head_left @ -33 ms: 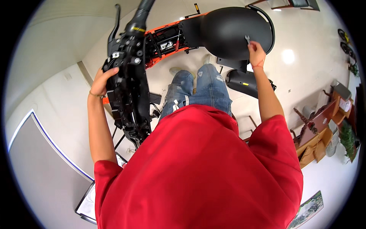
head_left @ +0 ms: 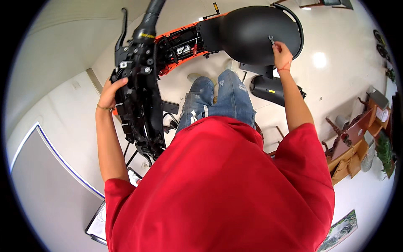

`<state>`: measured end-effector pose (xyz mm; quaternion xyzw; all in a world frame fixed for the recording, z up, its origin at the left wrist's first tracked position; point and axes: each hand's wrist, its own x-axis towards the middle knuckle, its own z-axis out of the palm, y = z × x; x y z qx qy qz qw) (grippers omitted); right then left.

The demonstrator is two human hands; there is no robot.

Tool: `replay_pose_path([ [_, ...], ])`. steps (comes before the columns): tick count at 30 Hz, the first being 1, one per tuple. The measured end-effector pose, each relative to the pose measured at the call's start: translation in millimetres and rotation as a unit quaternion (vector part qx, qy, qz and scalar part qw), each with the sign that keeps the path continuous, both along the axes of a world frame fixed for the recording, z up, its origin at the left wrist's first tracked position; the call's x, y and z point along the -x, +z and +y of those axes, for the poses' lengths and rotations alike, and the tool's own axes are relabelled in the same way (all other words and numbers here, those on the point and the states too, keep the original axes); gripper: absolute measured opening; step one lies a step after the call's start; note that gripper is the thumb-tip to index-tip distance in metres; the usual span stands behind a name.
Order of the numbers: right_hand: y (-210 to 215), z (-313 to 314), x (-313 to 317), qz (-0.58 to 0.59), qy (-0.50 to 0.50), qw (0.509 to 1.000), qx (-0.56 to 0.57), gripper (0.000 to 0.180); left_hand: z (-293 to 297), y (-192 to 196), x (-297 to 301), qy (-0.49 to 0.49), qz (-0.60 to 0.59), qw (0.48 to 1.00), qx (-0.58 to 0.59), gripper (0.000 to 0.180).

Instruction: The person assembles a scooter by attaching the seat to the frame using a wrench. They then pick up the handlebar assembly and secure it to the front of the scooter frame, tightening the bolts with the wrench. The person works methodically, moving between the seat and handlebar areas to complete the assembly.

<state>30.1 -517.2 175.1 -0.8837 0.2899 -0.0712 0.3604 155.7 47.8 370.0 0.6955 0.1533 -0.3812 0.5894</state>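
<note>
My left hand [head_left: 110, 94] grips the side of the black handlebar assembly [head_left: 140, 90] of an electric scooter; the thumb lies on its near face and the other fingers are mostly hidden behind it. A brake lever [head_left: 122, 29] and a rubber grip [head_left: 152, 19] stick out at its far end. Between the fingers of my right hand [head_left: 283, 56] is a small open-end wrench [head_left: 271, 40], jaw pointing away from me, over the black seat [head_left: 247, 33]. A screwdriver with a red handle [head_left: 195, 48] lies across the opened orange-edged frame [head_left: 178, 46], where parts and wiring show.
A black cylindrical part [head_left: 268, 90] lies on the floor right of my legs. A whiteboard [head_left: 54, 185] stands at the left. Wooden furniture and an open cardboard box [head_left: 350, 161] sit at the right, beside a green plant [head_left: 383, 149].
The handlebar assembly has swung slightly left with my left hand on it. My right hand and the wrench have shifted only a little.
</note>
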Motion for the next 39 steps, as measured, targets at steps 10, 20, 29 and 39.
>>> replay_pose_path([
  [10, -16.4, -52.2, -17.0, -0.142, 0.148, 0.957, 0.203, 0.010, 14.2, -0.3, -6.8, -0.019, 0.049, 0.998, -0.034, 0.057],
  [20, 10.8, -81.5, -42.4, -0.139, 0.153, 0.965, 0.161, 0.030, 59.0, -3.1, -18.8, -0.013, 0.094, 0.993, -0.068, 0.058],
  [29, -92.0, -59.3, 132.0, -0.131, -0.224, 0.961, -0.093, 0.016, 117.9, 4.8, -21.9, 0.017, 0.088, 0.990, -0.113, 0.060],
  [39, -467.0, 46.7, 297.0, 0.464, 0.007, 0.820, -0.335, 0.026, 101.3, 18.8, -49.2, -0.052, 0.040, 0.981, -0.181, 0.088],
])
